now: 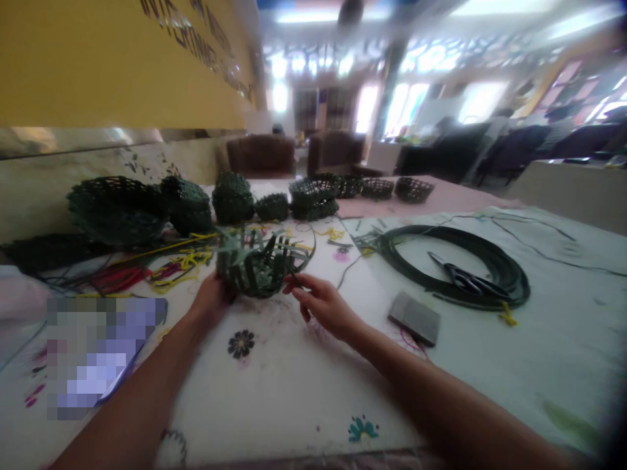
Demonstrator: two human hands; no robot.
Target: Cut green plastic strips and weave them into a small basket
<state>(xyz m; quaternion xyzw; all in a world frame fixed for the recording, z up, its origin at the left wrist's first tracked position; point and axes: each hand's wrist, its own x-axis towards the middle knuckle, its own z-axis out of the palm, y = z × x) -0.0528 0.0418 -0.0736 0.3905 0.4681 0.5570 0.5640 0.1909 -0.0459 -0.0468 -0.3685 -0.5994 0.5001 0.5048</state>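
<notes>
A half-woven dark green basket (259, 267) is held just above the table, its loose strips sticking up and out around the rim. Against its left side, my left hand (215, 297) is closed, with the fingers partly hidden behind the weave. At the basket's right edge, my right hand (316, 300) pinches a thin green strip (292, 274) between thumb and fingertips. The strip runs up into the rim, and its exact path is hard to make out.
Several finished green baskets (117, 209) line the back of the table (294, 405). To the right lie a coil of green strip (406, 261) with scissors (465, 279) on it and a grey block (415, 318). Yellow strands (183, 269) and red strands (122, 275) lie at left.
</notes>
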